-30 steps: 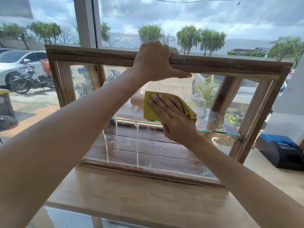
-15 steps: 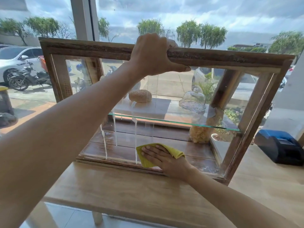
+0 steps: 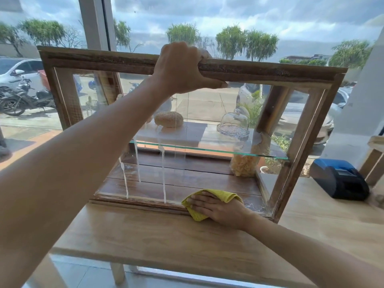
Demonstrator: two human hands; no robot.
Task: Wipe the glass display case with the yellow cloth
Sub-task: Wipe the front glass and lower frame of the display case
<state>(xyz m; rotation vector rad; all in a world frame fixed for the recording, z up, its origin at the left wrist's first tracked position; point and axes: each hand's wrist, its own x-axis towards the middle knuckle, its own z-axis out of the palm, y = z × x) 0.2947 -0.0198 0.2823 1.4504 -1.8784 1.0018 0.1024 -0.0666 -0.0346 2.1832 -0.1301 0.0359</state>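
Note:
The glass display case (image 3: 291, 73) has a rough wooden frame and stands on a light wooden table, in front of a big window. My left hand (image 3: 182, 67) grips the middle of its top rail. My right hand (image 3: 218, 206) presses the yellow cloth (image 3: 220, 195) flat against the bottom edge of the front pane, right of centre. White streaks of cleaning foam (image 3: 163, 169) run down the left half of the pane. Inside, a glass shelf (image 3: 207, 149) carries a bread bun (image 3: 168, 119) and a small glass dome (image 3: 233, 121).
The light wooden table (image 3: 145, 235) extends toward me and to the right. A black and blue device (image 3: 338, 179) sits on it right of the case. A jar of pale snacks (image 3: 243, 165) stands inside the case. Outside the window are cars and a motorbike.
My right hand has slid the yellow cloth down the front pane, from the middle to the bottom edge, then a little to the right. My left hand stays on the top rail.

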